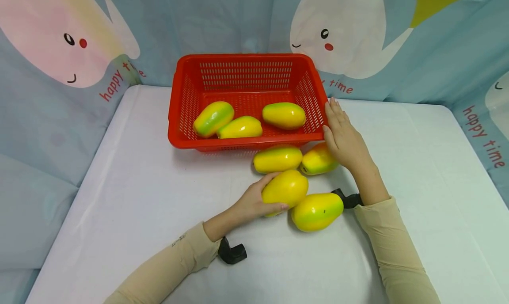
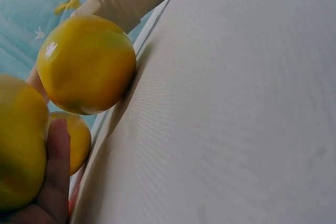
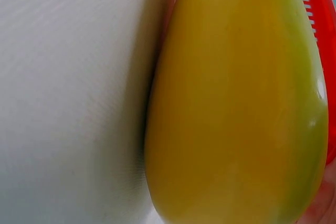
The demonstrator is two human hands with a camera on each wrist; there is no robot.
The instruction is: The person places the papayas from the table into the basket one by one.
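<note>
Left hand (image 1: 252,201) grips a glossy fruit (image 1: 287,187) — best held firmly; right hand (image 1: 346,137), fingers straight, touches the basket (image 1: 238,142).

Room lies along the flat white tabletop (image 1: 119,189) left of the red perforated plastic basket (image 1: 238,142) and through its open top. Two yellow-green oval fruits (image 1: 278,159) obstruct its near wall's right half; the bare right hand (image 1: 347,142) bars its near right corner.

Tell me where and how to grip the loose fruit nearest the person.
Grip the loose fruit around its middle, coming from above and the near side, I'd judge: its long axis lies roughly left to right, and the yellow fruit in the left hand crowds its far-left end.
</note>
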